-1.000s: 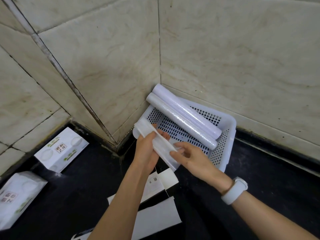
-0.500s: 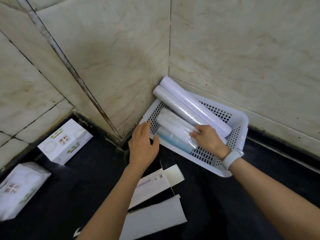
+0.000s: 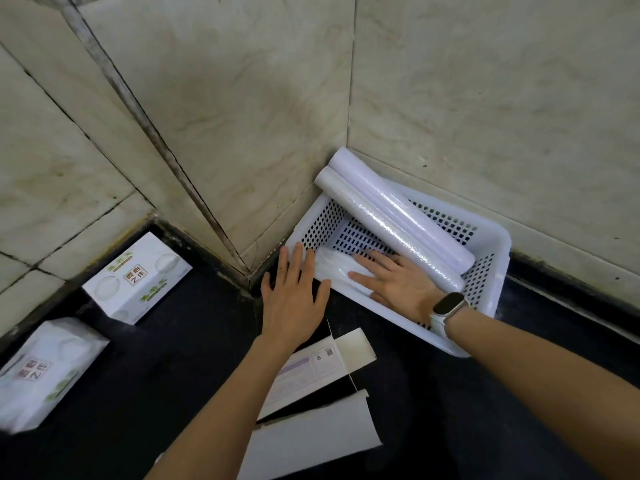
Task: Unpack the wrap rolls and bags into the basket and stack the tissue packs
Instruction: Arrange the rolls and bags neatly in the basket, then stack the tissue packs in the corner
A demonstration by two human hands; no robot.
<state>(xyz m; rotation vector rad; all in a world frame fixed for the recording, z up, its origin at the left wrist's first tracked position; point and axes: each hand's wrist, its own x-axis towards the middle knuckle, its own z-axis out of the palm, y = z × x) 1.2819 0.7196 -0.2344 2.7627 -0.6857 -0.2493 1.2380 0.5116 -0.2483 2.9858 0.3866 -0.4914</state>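
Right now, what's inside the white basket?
Inside the white basket lie two long wrap rolls and a clear bag pack, pressed flat by the right hand. Anything beneath them is hidden.

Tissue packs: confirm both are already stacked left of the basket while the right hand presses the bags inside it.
Not stacked. The head view shows the tissue packs lying apart, left of the basket. The right hand does press the bags inside it.

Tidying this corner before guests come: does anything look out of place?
Yes: the two long rolls overhang the basket corner against the wall, and opened cartons lie on the dark counter.
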